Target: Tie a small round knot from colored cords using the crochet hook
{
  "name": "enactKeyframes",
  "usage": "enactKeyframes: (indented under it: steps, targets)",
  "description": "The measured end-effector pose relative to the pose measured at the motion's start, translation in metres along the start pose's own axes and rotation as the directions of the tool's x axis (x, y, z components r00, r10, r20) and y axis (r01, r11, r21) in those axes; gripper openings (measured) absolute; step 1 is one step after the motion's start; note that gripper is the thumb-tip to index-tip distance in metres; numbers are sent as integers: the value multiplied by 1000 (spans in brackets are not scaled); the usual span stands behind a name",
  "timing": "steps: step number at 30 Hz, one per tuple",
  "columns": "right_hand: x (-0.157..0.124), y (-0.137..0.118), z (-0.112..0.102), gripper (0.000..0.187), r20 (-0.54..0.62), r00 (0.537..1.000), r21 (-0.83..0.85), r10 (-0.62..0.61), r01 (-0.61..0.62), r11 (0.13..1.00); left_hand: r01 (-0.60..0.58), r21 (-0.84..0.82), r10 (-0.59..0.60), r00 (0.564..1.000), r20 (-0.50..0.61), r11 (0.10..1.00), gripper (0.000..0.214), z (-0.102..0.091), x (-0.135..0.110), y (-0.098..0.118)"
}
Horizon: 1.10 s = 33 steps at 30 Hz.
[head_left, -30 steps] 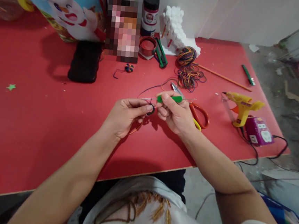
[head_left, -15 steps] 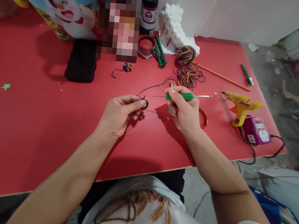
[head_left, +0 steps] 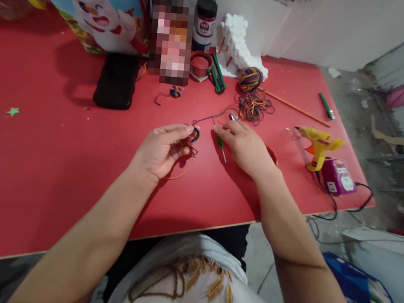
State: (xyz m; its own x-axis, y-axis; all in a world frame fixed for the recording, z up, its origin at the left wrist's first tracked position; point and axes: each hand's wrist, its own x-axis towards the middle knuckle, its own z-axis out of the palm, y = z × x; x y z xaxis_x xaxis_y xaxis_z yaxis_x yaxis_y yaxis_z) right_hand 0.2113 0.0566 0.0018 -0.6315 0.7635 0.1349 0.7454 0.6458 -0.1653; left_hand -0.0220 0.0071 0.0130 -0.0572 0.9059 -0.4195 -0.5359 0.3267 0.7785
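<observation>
Left hand [head_left: 165,150]: clamped on the small yarn ring [head_left: 196,135], above the bench [head_left: 197,203], nearer the front edge.
Right hand [head_left: 245,146]: over the green-handled tool [head_left: 220,142]; can't tell whether gripping.
Yarn strand [head_left: 207,119]: trailing to the tangle [head_left: 254,106]; looks like mid-stitch!
Ring and tool: probably calling for steady pinch, sure grip next.

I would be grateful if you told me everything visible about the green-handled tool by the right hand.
The green-handled tool has a short, plastic-looking handle, with a thin, pale, metal-looking shaft at its near end. It slants over the red table, that shaft pointing toward the person and slightly rightward. The right hand partly hides the handle; whether it grips the tool is unclear. The tip's shape is too small to make out.
</observation>
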Motion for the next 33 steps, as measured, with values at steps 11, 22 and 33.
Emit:
enactKeyframes:
  steps: [11, 22, 33]
  targets:
    - [31, -49, -26, 45, 250, 921, 920, 299, -322, 223, -415, 152, 401, 909, 113, 897, 8, 3, 1, -15]
    - [26, -51, 8, 42, 330, 905, 929, 268, -262, -260, -432, 381, 424, 899, 110, 817, 14, 7, -11, -10]
    - [23, -38, 4, 27, 277, 908, 957, 315, -233, -170, -556, 602, 588, 791, 169, 574, 12, -8, -7, -4]
